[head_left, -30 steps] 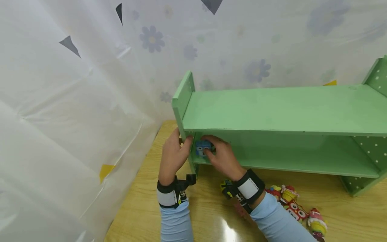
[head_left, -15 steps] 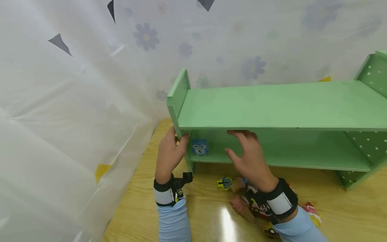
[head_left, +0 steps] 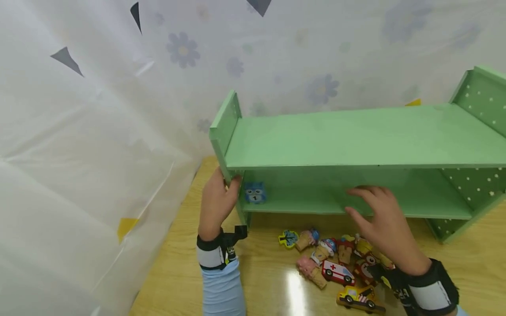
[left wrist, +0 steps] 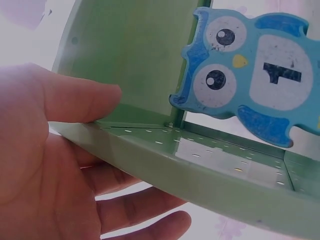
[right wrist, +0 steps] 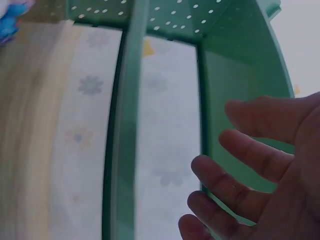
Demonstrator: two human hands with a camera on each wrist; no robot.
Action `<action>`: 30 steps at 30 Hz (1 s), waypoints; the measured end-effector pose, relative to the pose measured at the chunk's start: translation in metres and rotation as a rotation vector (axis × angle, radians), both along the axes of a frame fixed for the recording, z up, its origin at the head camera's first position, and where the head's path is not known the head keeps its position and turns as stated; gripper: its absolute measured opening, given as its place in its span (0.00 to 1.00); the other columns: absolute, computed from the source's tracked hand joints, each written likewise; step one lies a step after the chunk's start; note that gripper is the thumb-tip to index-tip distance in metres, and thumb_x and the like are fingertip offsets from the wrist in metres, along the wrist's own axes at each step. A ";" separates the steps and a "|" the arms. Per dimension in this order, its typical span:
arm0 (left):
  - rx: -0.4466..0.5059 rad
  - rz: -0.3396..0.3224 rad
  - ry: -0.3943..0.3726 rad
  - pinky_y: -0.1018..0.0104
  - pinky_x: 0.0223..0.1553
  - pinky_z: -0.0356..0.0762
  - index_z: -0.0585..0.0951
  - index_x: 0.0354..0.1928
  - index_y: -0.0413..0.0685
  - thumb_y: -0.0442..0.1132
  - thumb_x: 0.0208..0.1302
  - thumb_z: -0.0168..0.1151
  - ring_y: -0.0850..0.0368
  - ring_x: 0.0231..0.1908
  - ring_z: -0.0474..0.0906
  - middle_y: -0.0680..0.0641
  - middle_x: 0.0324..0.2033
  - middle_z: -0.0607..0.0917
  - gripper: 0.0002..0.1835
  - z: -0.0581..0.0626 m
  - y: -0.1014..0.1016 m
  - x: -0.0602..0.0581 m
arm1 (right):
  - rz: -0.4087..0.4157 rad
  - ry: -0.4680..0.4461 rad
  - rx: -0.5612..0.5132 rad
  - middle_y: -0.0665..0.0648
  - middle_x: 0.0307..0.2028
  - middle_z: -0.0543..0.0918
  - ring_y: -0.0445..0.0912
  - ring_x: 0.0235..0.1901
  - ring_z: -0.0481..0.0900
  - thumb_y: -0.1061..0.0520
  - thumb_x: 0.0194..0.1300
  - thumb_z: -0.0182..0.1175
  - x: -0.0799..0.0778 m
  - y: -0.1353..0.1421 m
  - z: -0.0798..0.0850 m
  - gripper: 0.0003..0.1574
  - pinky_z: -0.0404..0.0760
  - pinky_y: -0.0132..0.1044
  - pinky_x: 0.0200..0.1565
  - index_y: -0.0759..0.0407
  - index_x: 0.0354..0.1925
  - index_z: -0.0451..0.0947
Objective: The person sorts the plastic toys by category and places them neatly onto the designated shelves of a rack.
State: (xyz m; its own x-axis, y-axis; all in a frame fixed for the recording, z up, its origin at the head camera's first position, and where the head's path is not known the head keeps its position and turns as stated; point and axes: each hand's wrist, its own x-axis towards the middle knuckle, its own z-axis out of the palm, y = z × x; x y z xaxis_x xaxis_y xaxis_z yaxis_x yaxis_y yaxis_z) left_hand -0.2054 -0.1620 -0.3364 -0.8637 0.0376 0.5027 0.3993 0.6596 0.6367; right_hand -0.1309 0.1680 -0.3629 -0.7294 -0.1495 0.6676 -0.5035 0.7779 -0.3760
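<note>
Left wrist view shows the blue owl [left wrist: 245, 70] (lower end cropped).

The left-hand grip [head_left: 217, 202] holds the left end of a green shelf [head_left: 356, 136], near a blue owl block [head_left: 254, 193] standing on the lower board [head_left: 304, 202]. The right-hand grip [head_left: 387, 224] hangs before that board, thumb and fingers parted; on the table [head_left: 174, 267] lie small toys [head_left: 324, 250], an ambulance [head_left: 337, 273] and yellow truck [head_left: 357, 299] among them.

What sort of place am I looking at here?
Probably an indoor play or filming corner; the wider room isn't visible. Flower-print sheeting hangs behind a wood-grain table bearing a green shelf and small toys.
</note>
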 end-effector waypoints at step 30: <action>-0.005 0.014 -0.031 0.54 0.33 0.73 0.75 0.49 0.46 0.48 0.70 0.51 0.49 0.32 0.74 0.44 0.36 0.81 0.14 -0.002 -0.011 -0.001 | -0.138 -0.477 0.247 0.59 0.38 0.84 0.57 0.36 0.80 0.52 0.57 0.67 0.054 0.069 -0.061 0.19 0.77 0.53 0.34 0.60 0.44 0.80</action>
